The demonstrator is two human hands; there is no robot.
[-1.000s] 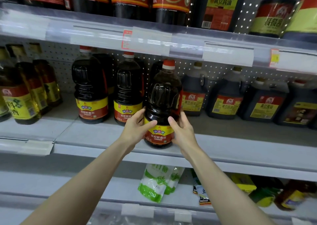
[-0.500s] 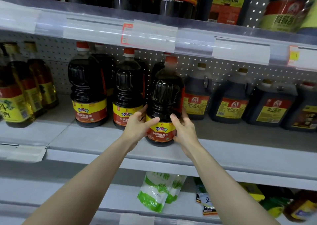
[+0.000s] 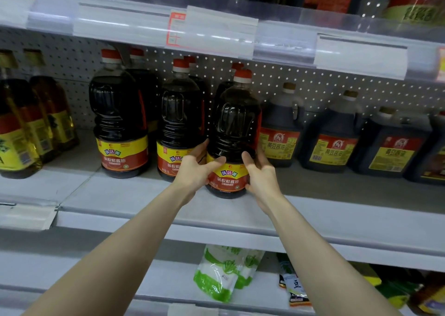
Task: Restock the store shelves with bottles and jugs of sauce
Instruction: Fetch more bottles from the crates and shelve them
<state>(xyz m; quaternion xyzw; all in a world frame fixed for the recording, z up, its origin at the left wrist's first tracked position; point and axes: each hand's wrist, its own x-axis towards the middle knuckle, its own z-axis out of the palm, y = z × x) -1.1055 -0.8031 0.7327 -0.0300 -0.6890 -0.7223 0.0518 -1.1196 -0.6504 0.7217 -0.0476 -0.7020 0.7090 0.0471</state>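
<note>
Centre frame, middle shelf | left hand and right hand curl round sauce bottle low, near front edge | risk: tall bottle tips or knocks neighbouring bottle on release

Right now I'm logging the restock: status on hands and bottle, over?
Left hand, right hand gripping sauce bottle at label. Bottle upright on shelf. Jug close beside right hand; nothing blocking.

Left hand and right hand grip, palms facing inward.
</note>
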